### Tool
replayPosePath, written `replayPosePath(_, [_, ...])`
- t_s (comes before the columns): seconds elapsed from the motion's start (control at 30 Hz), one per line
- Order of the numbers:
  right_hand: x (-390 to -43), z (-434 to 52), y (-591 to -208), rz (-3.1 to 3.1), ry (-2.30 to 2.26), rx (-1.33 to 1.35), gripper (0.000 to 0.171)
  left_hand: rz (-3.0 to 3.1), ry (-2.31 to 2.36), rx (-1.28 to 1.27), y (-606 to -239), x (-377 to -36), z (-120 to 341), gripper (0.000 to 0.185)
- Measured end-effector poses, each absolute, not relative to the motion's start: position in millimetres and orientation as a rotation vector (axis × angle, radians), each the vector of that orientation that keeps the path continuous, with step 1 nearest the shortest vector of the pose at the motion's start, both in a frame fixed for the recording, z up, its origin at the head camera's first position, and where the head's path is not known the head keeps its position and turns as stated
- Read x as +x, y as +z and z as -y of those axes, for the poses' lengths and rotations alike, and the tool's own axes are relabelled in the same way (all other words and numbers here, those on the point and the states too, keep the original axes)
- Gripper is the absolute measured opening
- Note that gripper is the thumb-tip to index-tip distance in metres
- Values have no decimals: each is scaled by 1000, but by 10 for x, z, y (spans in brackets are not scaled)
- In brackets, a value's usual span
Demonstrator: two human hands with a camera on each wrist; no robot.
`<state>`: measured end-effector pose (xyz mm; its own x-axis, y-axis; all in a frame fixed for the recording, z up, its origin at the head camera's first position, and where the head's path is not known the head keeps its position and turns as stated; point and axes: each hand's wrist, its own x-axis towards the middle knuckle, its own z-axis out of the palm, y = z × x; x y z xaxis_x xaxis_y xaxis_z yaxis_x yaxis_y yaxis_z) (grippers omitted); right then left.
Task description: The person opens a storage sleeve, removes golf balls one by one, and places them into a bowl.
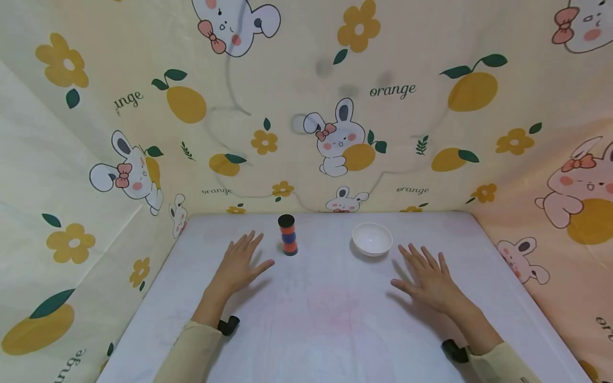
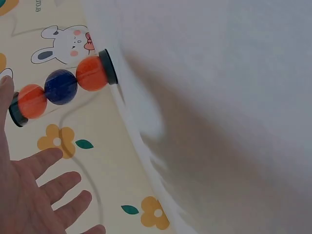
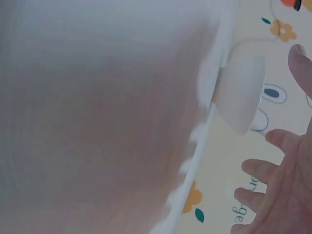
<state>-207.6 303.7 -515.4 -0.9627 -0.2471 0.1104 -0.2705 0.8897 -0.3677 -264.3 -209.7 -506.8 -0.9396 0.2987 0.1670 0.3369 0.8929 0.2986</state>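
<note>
A clear tube (image 1: 288,235) with black caps stands upright at the back of the white table (image 1: 335,319); it holds an orange ball, a blue ball and another orange ball, stacked. The left wrist view shows the same tube (image 2: 61,87). My left hand (image 1: 241,263) lies flat on the table with fingers spread, just left of the tube and apart from it. In its own wrist view the left hand (image 2: 34,195) holds nothing. A white bowl (image 1: 372,239) sits right of the tube, empty. My right hand (image 1: 428,276) lies flat with fingers spread, just right of and nearer than the bowl (image 3: 241,92).
Fabric walls printed with rabbits and oranges (image 1: 335,133) close in the table at the back and on both sides. A black wrist strap shows on each forearm.
</note>
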Motion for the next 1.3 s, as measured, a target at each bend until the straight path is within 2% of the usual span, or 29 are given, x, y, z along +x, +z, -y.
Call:
replayPosePath(0.67, [-2029,-2857,-5134,3000,632,467,97,2896,-612,-576,-5044,-2904,1881,89])
replayPosePath(1.03, [-2003,-2768,-5192,2974,645,522,98,2930,-791,-533,-5106,-3045,1775,92])
replayPosePath(1.3, [-1972,-2679,-5186,2945,665,562,96,2989,-1050,-404,-5152,-3135,1662,93])
